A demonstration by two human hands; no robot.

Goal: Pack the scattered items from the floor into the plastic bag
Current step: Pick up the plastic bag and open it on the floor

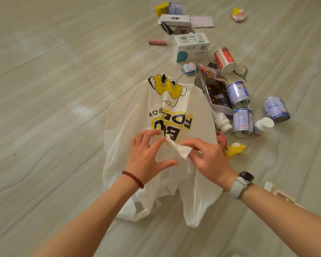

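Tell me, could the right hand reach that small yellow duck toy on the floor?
Probably yes. The small yellow duck toy lies just beside the right hand with bare floor between, but its fingers are pinching the white plastic bag and must let go.

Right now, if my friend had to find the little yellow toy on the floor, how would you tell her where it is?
Find the big white plastic bag lying on the floor, with both hands on it. Just past the right hand, beside the bag's right edge, sits the yellow toy. The things beside it are round cans and white bottles; it alone there is soft-looking, bright yellow, with a white patch on top.
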